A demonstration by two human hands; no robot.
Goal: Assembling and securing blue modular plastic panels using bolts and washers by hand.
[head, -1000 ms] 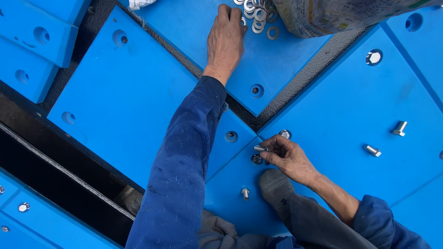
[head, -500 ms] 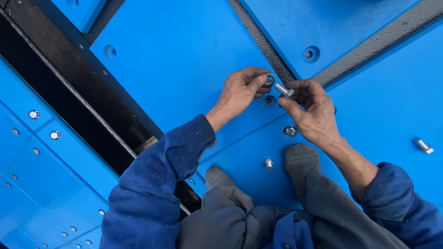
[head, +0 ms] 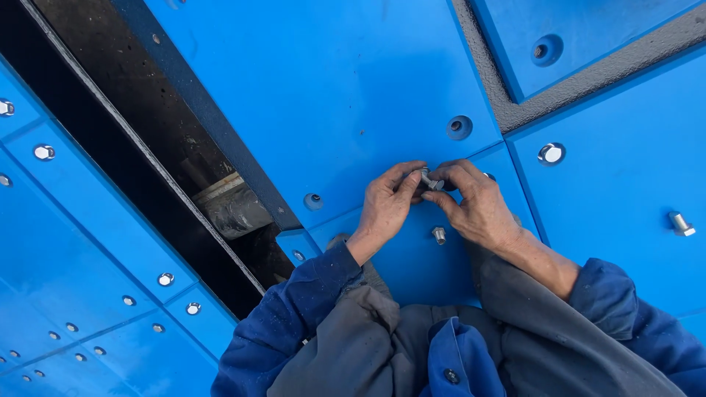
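My left hand (head: 387, 204) and my right hand (head: 474, 202) meet over the blue panel (head: 353, 95), fingertips pinched together on a small steel bolt (head: 429, 181). Both hands touch the bolt; its lower end is hidden by my fingers. Another bolt (head: 439, 235) stands upright in the panel just below my hands. Both my arms wear dark blue sleeves, and my grey trouser legs fill the bottom of the view.
Empty round holes (head: 460, 127) (head: 314, 201) (head: 547, 50) dot the blue panels. A seated bolt head (head: 551, 153) and a loose-standing bolt (head: 681, 223) lie to the right. A dark open gap (head: 147, 147) runs diagonally at left, with more bolted blue panels (head: 73, 242) beyond.
My left hand came back from the far washers to meet the right hand. Both hands now pinch the bolt closer together, and the view has shifted down and left.
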